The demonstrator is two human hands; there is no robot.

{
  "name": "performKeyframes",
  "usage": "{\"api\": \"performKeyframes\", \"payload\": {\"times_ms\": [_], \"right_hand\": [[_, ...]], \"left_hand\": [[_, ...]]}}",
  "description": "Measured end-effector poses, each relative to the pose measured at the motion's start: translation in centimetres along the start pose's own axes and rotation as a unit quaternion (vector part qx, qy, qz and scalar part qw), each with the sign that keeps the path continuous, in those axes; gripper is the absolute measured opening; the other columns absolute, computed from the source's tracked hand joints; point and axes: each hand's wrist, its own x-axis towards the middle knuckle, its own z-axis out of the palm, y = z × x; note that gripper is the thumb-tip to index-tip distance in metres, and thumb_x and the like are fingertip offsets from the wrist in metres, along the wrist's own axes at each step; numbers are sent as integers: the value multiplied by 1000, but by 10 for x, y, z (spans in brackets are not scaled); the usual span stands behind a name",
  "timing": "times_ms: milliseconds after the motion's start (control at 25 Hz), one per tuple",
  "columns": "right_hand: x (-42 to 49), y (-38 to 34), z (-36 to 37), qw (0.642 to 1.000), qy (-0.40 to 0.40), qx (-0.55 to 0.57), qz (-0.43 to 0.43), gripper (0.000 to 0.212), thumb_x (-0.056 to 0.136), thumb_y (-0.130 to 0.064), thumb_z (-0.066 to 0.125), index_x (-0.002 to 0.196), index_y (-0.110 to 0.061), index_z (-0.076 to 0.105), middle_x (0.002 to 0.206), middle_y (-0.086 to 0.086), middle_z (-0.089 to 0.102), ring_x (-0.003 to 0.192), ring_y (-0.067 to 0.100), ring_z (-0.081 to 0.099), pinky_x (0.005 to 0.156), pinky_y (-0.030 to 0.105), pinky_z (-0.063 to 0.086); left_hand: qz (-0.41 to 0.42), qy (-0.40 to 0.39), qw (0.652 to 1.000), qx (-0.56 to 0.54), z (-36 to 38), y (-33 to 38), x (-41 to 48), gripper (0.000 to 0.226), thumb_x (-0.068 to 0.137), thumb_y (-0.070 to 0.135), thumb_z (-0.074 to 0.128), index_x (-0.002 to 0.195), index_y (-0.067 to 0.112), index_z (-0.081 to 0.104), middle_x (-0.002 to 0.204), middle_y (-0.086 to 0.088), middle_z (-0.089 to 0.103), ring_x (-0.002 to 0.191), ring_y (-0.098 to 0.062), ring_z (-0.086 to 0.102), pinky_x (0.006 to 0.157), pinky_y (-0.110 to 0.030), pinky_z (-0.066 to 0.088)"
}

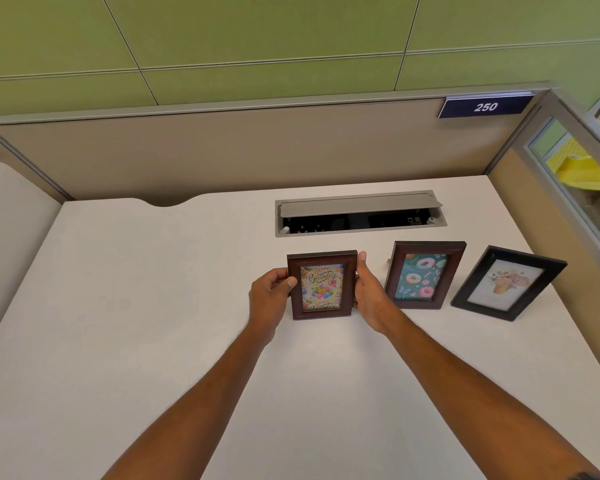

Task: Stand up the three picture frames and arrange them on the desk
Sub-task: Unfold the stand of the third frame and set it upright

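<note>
Three picture frames stand in a row on the white desk [153, 306]. A dark brown frame with a birthday card [322, 285] is upright in the middle of the desk. My left hand [269, 299] grips its left edge and my right hand [369, 292] grips its right edge. To its right a second brown frame with a donut picture [423, 276] stands leaning back. Furthest right, a black frame with a flower picture [506, 284] also stands, turned slightly left. Whether the birthday frame's base touches the desk I cannot tell.
An open grey cable tray [359, 213] is sunk into the desk just behind the frames. Beige partition walls [222, 157] close off the back and the right side. A sign reading 250 [485, 106] hangs on the back partition. Something yellow [586, 164] lies beyond the right glass panel.
</note>
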Motion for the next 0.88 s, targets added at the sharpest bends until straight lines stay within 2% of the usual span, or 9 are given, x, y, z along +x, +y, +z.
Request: {"api": "performKeyframes", "payload": {"times_ms": [80,200,320,400,480,560,720,800,880], "right_hand": [[-2,-1,1,1000,-3,-1,2,68,101,-81,20,116,-40,72,123,0,78,115,22,74,116,48,49],[-8,-3,2,1000,-2,0,-2,66,104,-78,20,120,-39,71,138,6,73,130,29,69,122,52,47],[-12,0,-2,999,11,-21,-22,73,107,-72,21,143,-26,65,150,10,66,140,31,62,127,50,42],[-18,4,-7,998,24,-41,-32,74,109,-68,27,152,-18,59,151,10,65,142,31,60,128,49,40],[-28,12,-14,995,32,-68,-70,68,111,-64,30,153,-19,58,151,6,65,144,27,58,128,46,38],[-41,20,-25,989,33,-91,-113,68,108,-66,34,153,-20,58,151,1,63,145,22,56,129,47,37],[-70,31,-43,985,40,-100,-138,65,104,-69,38,141,-24,68,139,-3,74,134,17,66,123,43,44],[-84,33,-51,985,50,-88,-142,62,105,-68,39,135,-24,72,128,-3,80,123,15,74,115,41,52],[-98,34,-62,984,73,-62,-147,64,102,-68,42,134,-21,72,121,0,83,113,19,79,107,42,59]], "left_hand": [[-1,-2,1000,-3,-2,-1,-2,27,103,5,65,104,26,81,109,-4,84,112,-30,77,105,-55,61],[2,-9,1000,1,-5,-1,-3,21,104,8,67,116,17,81,114,-5,84,118,-31,76,108,-54,59],[-10,-9,1000,13,-10,-3,-10,25,103,14,70,126,19,78,118,1,82,119,-23,75,107,-47,60],[-22,46,998,25,-14,-9,-20,23,102,22,71,124,23,77,112,4,81,109,-16,76,102,-42,61],[-31,155,987,-4,-19,-17,-33,14,103,25,68,111,20,79,98,1,80,90,-20,77,94,-42,63],[-43,222,973,-39,-23,-24,-46,21,106,29,64,98,17,79,83,-4,76,74,-23,73,81,-41,62],[-56,186,980,-38,-13,-31,-80,35,108,38,61,85,17,78,69,-5,70,62,-18,66,65,-31,57],[-51,148,987,-31,1,-28,-93,37,109,38,61,84,18,78,68,-4,70,63,-17,66,62,-27,57],[-48,96,994,-24,20,-24,-103,38,110,38,60,86,17,79,69,-5,71,64,-17,67,64,-29,59]]}}
